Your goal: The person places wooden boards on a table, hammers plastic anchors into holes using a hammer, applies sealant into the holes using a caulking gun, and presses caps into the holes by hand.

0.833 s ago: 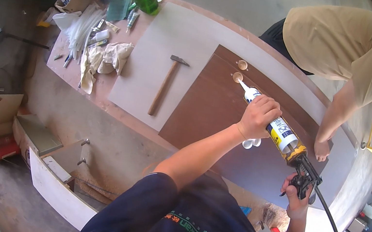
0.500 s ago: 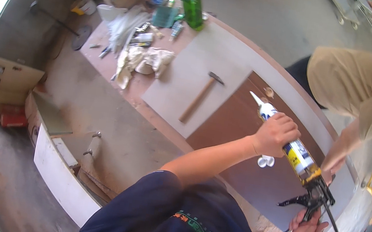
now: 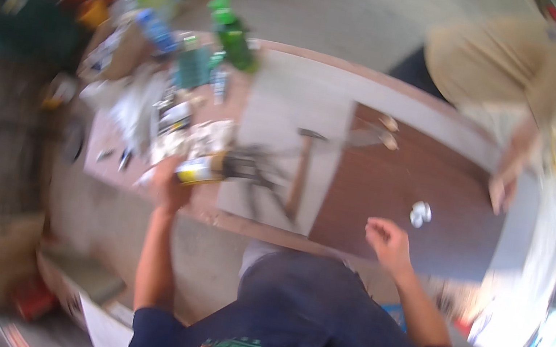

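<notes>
On the left side of the table my left hand [image 3: 171, 189] grips a caulking gun [image 3: 238, 167] by its yellow-and-white sealant cartridge. The gun's black frame and handle point right and are smeared by motion. My right hand [image 3: 391, 245] hovers at the near edge of a dark brown panel [image 3: 411, 170]. Its fingers are loosely bent and apart, with nothing visible in them. Small white round caps [image 3: 420, 213] lie on the panel beyond that hand. A hammer [image 3: 301, 177] with a wooden handle rests on the pale board, between my two hands.
Rags [image 3: 210, 136], a white plastic bag [image 3: 129, 115] and a green pump bottle [image 3: 235, 34] crowd the table's left part. Blurred pale pieces [image 3: 389, 135] lie at the panel's far edge. Across the table a co-worker in a tan shirt [image 3: 503, 60] leans over, one hand [image 3: 501, 195] on the panel.
My left hand has carried the caulking gun from the right over to the table's left side. My right hand has let go of the gun's handle. The view has shifted too.
</notes>
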Demonstrator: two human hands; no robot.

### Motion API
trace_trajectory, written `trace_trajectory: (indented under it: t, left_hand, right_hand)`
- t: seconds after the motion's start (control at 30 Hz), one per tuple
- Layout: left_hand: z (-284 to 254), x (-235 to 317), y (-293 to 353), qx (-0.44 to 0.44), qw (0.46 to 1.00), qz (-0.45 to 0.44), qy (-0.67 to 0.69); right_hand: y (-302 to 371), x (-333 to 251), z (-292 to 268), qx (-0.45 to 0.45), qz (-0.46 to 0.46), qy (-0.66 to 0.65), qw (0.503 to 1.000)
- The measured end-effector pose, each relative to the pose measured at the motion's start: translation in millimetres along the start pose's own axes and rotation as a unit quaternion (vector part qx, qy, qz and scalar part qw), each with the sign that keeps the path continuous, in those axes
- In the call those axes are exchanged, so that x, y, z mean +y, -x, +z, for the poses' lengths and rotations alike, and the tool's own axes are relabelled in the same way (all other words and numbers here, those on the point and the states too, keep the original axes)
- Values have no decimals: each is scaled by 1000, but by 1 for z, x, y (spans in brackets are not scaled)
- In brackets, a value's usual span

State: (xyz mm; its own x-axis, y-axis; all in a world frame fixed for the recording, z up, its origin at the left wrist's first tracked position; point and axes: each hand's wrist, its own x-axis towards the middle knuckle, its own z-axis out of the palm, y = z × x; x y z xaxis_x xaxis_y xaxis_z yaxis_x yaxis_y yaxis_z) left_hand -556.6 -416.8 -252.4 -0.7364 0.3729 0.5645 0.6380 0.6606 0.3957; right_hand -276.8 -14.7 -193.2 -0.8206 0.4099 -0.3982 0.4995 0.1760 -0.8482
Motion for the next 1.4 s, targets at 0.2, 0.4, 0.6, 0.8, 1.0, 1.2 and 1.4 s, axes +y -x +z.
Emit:
trace_trajectory:
  t: [0.2, 0.4, 0.6, 0.8, 1.0, 1.2, 1.4]
  left_hand:
    - [-60, -125, 10, -161, 939, -218, -212]
    - [-41, -169, 4, -261, 875, -312, -263]
    - [-16, -178, 5, -284, 884, -290, -233]
    - [-12, -132, 2, -237, 912, -252, -218]
    - [11, -61, 29, -153, 977, -55, -141]
    - [40, 40, 42, -225, 973, -34, 24]
    - [59, 75, 33, -265, 962, -19, 68]
  right_hand:
    - [7, 121, -50, 365, 107, 188, 906]
    - [-24, 90, -43, 351, 155, 265, 884]
    - [-64, 87, -44, 413, 278, 217, 840]
    - [-67, 72, -57, 433, 285, 158, 840]
    - [-31, 97, -35, 389, 160, 331, 845]
    - [-30, 101, -36, 377, 114, 295, 870]
    - [-79, 45, -32, 367, 79, 275, 885]
